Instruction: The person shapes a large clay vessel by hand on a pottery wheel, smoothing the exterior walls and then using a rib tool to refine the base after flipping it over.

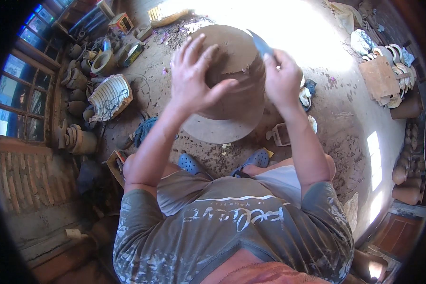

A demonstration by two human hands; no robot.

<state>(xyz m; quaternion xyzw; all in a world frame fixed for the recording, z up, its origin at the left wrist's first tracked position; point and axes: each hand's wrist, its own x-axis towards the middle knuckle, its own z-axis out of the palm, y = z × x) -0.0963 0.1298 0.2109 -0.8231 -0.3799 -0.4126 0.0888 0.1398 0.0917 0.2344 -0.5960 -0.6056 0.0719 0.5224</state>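
Observation:
A large brown clay form [244,92] with a flat round top stands on a pale round board [222,134] in front of me. My left hand [192,78] is at the form's left upper side with its fingers spread, holding nothing; whether the fingertips touch the clay is unclear. On the opposite side, my right hand [283,81] grips a thin, curved blue-grey blade [260,43] between thumb and fingers. The blade points up and away beside the rim of the top. Near the front of the top, a ragged strip of clay [239,71] shows.
By my right forearm sits a small squarish container [281,134]. A dark teal cloth [146,130] lies left of the board. Farther left are a ribbed pale piece [112,97] and several pots near a window. Stacked curved pieces and a brown board [378,78] stand at the right.

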